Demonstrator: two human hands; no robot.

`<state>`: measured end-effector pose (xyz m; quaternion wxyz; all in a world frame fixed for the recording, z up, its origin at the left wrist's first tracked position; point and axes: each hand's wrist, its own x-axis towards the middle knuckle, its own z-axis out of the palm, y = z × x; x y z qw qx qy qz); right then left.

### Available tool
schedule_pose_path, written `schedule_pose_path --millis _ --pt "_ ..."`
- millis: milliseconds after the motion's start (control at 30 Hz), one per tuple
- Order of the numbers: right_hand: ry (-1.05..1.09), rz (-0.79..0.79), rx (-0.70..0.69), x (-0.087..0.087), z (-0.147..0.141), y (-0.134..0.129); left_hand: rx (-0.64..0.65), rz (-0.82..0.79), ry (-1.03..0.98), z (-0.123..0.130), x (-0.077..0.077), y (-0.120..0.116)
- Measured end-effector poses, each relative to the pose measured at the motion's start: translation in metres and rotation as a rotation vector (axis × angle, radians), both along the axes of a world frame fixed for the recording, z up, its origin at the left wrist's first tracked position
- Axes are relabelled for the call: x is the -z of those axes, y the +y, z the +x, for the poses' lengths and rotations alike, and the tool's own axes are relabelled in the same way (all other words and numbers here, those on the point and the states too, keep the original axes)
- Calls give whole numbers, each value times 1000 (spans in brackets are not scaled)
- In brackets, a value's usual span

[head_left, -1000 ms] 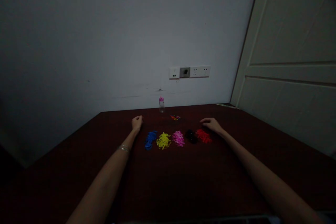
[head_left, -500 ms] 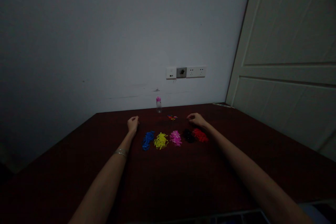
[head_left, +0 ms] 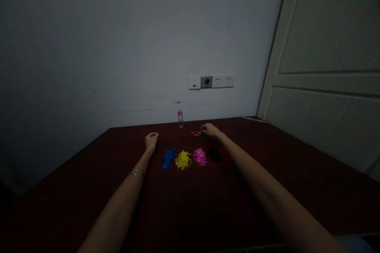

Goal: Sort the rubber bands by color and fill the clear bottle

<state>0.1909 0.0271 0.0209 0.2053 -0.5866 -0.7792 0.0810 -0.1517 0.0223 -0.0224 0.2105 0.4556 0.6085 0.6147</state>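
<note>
Right hand [head_left: 209, 129] at centre, grip indiscernible, should pinch lightly at the multicoloured pile [head_left: 195, 133]; left hand [head_left: 151, 141], centre-left, appears curled, contents indiscernible.

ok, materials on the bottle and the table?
Bottle: likely clear plastic, smooth, see-through; glass not ruled out. Its pink cap looks like opaque plastic. Table: dark reddish-brown top, probably wood or wood-look laminate; too dim to settle.

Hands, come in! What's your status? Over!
Right hand beside the mixed-colour pile. Left hand curled near the blue pile. Right forearm partly hiding the red pile. Over.
</note>
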Motion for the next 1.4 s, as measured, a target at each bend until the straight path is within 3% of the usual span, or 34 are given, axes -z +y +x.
schedule_pose_path --millis 300,633,1000,1400 --pt "-9 6 139 10 -30 10 1 -16 33 0 -1 -4" --pt "-16 -1 118 23 -41 16 1 -31 34 4 -5 -10" --pt "60 19 106 19 -33 18 8 -16 54 1 0 -4" --pt "229 56 54 11 2 13 15 -5 46 3 -2 -6"
